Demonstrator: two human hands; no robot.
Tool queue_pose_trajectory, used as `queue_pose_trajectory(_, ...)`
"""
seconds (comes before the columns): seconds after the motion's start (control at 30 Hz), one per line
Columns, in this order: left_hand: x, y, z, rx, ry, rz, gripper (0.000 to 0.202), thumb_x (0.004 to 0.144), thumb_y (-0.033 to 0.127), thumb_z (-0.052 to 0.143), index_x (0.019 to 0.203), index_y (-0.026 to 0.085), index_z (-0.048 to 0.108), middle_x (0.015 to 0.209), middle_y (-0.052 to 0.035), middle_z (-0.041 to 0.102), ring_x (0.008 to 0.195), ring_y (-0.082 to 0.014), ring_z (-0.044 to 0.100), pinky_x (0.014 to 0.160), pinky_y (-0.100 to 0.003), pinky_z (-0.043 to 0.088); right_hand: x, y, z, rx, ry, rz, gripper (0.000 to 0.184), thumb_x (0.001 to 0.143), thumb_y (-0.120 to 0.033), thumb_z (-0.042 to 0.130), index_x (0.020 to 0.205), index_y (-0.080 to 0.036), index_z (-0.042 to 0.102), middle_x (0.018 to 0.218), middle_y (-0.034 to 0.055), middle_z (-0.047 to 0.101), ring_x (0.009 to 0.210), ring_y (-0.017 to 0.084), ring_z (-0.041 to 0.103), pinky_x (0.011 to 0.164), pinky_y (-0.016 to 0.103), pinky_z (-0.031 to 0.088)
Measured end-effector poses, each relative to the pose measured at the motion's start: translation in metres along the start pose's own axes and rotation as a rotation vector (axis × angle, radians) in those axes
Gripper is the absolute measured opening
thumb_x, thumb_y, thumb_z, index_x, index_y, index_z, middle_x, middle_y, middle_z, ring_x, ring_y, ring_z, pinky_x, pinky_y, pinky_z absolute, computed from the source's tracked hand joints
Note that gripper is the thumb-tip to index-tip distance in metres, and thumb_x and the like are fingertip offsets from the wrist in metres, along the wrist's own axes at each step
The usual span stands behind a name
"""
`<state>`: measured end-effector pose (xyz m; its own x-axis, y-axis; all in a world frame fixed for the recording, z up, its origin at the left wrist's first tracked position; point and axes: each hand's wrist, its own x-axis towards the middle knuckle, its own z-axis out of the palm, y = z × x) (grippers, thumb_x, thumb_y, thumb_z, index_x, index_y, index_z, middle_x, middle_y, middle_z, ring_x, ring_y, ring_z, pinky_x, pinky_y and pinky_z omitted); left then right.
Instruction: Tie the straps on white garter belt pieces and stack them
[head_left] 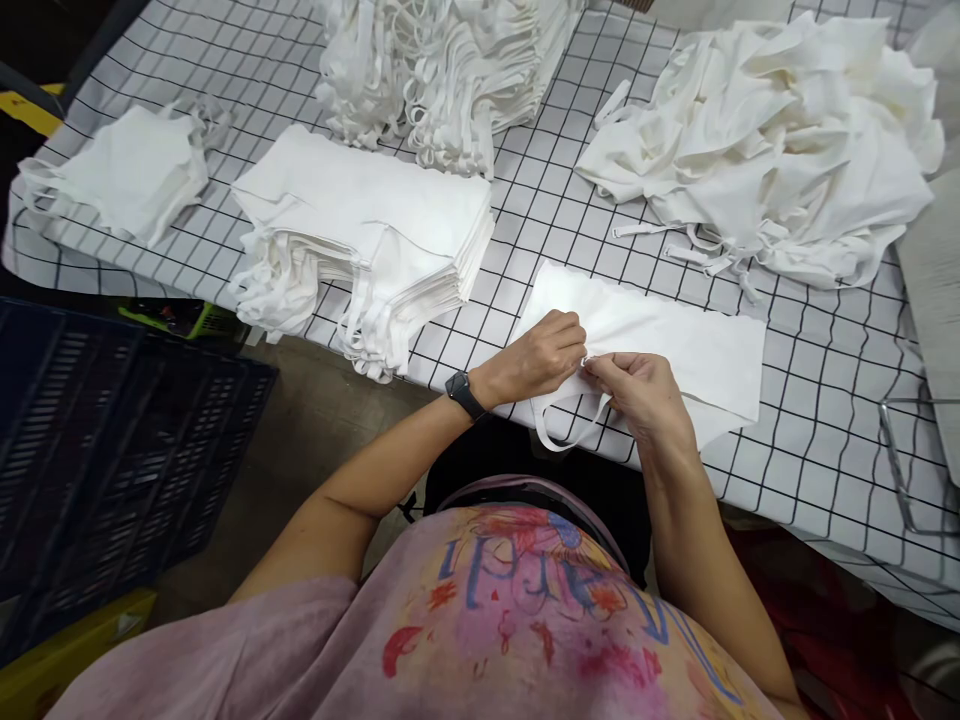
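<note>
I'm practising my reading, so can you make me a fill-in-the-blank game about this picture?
1. The dark watch is on the person's ____ wrist.
2. The lines on the checked tablecloth are coloured ____.
3. Left or right: the rumpled heap is on the picture's ____ side.
4. The cloth piece that the left hand and right hand touch is coloured ____.

Missing words: left; black; right; white.

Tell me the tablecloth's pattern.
The tablecloth has a grid of black lines on white, best seen in the head view.
</note>
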<state>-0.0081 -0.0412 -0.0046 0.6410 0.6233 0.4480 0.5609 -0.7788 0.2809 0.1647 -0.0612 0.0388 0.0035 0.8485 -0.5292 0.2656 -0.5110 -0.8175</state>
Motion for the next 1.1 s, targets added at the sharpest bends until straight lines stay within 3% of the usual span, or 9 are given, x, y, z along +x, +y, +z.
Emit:
queue_pose_trajectory(0.27, -0.0013, -0.0022, 0.0001, -0.071, 0.014, -0.036, 0.021, 0.099, 0.008, 0.05, 0.085, 0.013, 0.065, 0.089, -0.0084, 0.066, 0.092, -0.0226, 0.056, 0.084, -0.037, 0.048, -0.003, 0.0021, 0.0022, 0.05, 0.108, -0.021, 0.03, 0.071, -0.033, 0.072, 0.054, -0.017, 0.053, 0.053, -0.0064, 0.033, 0.049, 0.005, 0.023, 0.043, 0.023, 0.014)
queue_pose_trajectory(0.6, 0.0001, -0.0036, 0.0011, -0.128, -0.017, -0.102, 0.02, 0.101, 0.014, 0.05, 0.087, 0.014, 0.065, 0.09, -0.009, 0.066, 0.093, -0.0225, 0.056, 0.084, -0.037, 0.045, -0.0022, 0.0003, -0.0028, -0.013, 0.002, 0.002, 0.027, 0.07, -0.037, 0.074, 0.06, -0.016, 0.061, 0.053, -0.0054, 0.038, 0.047, 0.005, 0.026, 0.043, 0.022, 0.016)
queue_pose_trajectory(1.1, -0.0018, -0.0033, 0.0019, -0.104, 0.006, -0.057, 0.018, 0.099, 0.008, 0.052, 0.086, 0.013, 0.064, 0.091, -0.0086, 0.065, 0.094, -0.0222, 0.056, 0.086, -0.036, 0.046, 0.0006, 0.0003, -0.0017, 0.007, 0.007, -0.043, 0.029, 0.071, -0.036, 0.073, 0.056, -0.017, 0.058, 0.05, -0.0067, 0.035, 0.045, 0.005, 0.022, 0.041, 0.023, 0.014)
